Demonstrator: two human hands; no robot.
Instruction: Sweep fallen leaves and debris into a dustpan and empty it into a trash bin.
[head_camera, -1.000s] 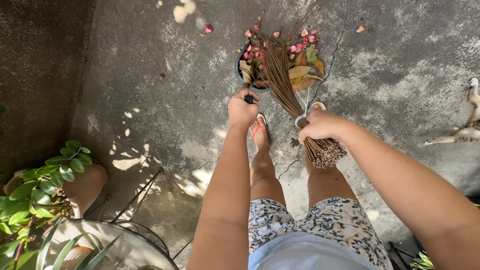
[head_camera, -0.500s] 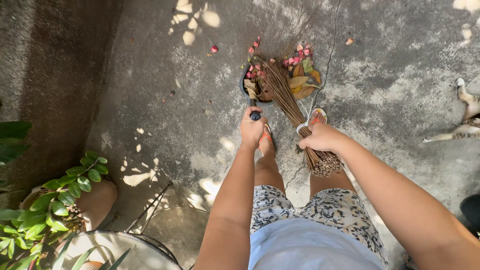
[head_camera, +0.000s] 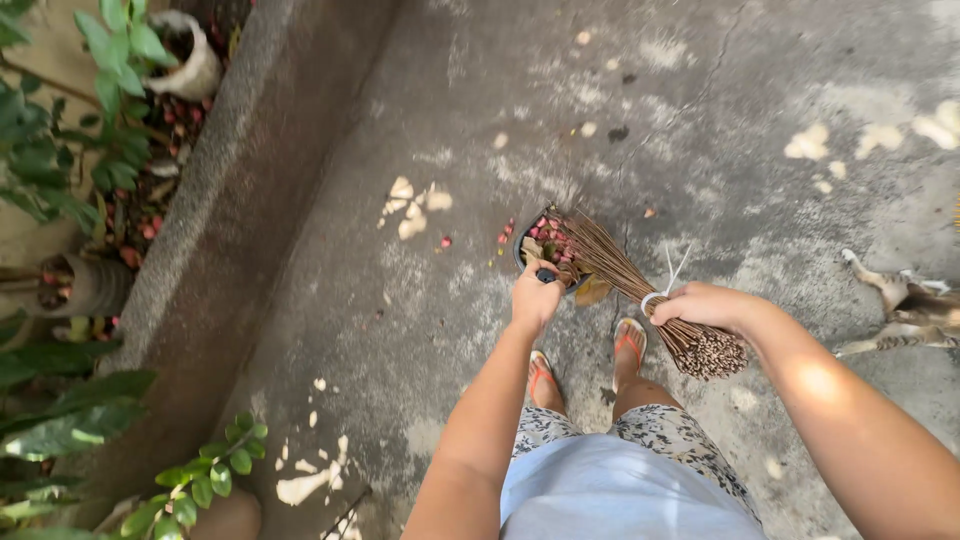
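concrete floor is filling most of the view, cracked and patchy, with a raised kerb running along its left side and potted plants sitting beyond it. a cat is lying at the right edge, only partly showing, well apart from the sweeping.

the person is standing in orange-strapped sandals, both arms reaching down and forward. the stick broom is lying slanted, its butt end sticking out behind the right hand and its tips resting in the mouth of the dustpan. the fingers of that hand are clenched round the bound bundle near the white tie. the left hand is closed around the dark handle of the dustpan, which is sitting on the floor just ahead of the feet.

dry leaves and pink petals are heaped inside the pan, one brown leaf hanging at its near rim. a few petals are lying loose to the left.

the pan is looking full, so a hard stroke of the broom, or tilting the handle, is likely to be spilling litter back over the rim; the loose petals may be getting missed.
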